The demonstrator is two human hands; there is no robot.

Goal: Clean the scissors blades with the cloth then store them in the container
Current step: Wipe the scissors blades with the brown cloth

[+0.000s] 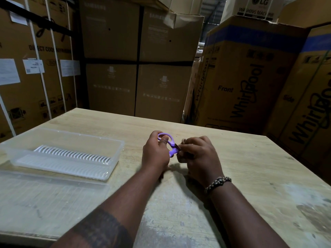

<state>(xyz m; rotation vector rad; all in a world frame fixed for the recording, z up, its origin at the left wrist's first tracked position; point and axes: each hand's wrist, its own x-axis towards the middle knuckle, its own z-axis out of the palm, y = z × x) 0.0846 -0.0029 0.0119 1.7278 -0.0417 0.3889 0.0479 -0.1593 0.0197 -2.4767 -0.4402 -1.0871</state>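
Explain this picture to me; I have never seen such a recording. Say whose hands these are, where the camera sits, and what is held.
No machine here: a person works with bare hands, and one wide-angle camera on their head looks forward and down. The left hand holds purple-handled scissors. The right hand pinches what seems to be a small cloth at the blades, which are hidden. On the wooden table, to the left, lie a clear container with a white slotted insert and, nearer, a flat clear lid. Cardboard boxes stand behind.
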